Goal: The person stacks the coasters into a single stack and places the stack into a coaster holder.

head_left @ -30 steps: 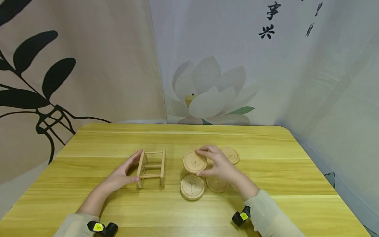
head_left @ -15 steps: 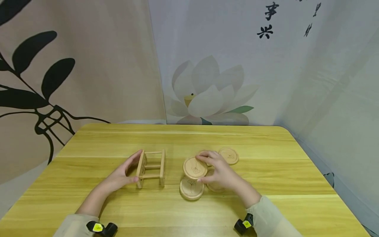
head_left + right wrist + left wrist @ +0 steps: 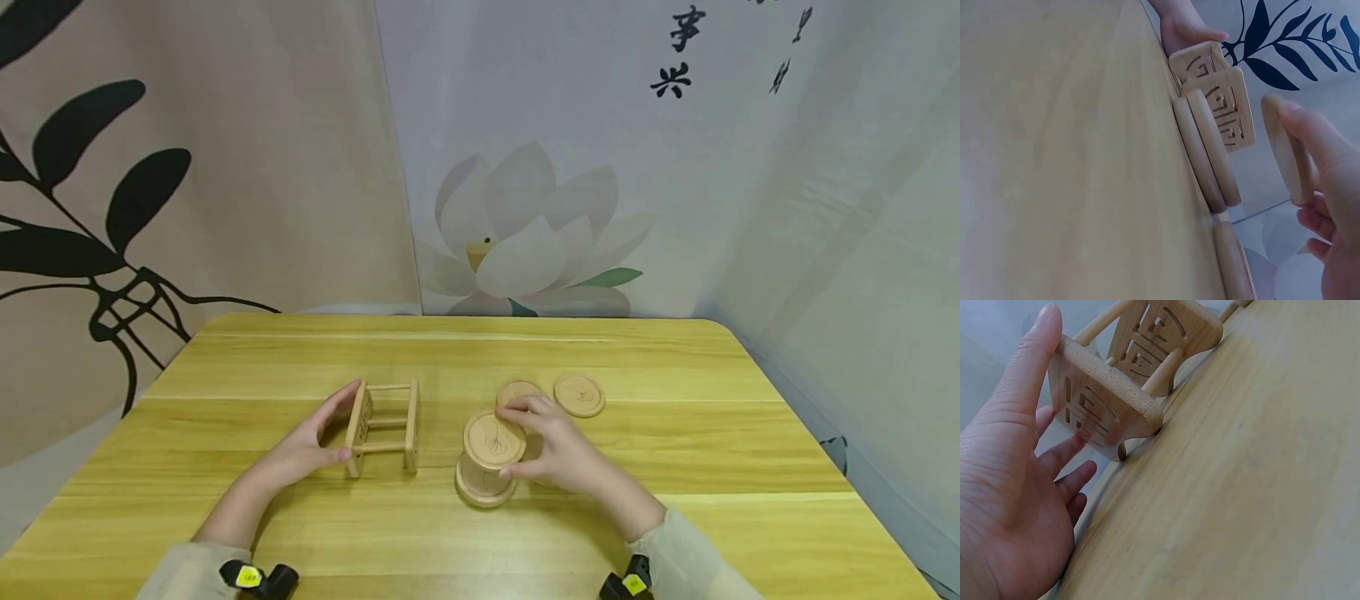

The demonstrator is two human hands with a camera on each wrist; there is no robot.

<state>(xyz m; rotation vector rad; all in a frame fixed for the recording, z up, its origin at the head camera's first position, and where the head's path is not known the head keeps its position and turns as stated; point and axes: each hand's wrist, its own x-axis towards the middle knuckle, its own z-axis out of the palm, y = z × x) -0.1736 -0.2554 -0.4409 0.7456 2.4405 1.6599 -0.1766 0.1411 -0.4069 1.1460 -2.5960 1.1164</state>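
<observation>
My right hand pinches a round wooden coaster by its edge, thumb near and fingertips far. In the right wrist view the held coaster is tilted and raised above a stack of two coasters on the table. The head view shows that stack partly behind the held coaster, whose top bears a line-drawn plant. My left hand holds the left panel of a wooden coaster rack between thumb and fingers. The rack has slotted side panels joined by rods and stands on the table.
Farther back on the wooden table lie two more coasters, one just beyond my right hand and another to its right. Another coaster shows low in the right wrist view. A printed cloth backdrop hangs behind the table.
My right hand has brought the held coaster nearer to me, so it overlaps the stack. A back coaster that the hand covered now shows. My left hand and the rack have stayed put.
</observation>
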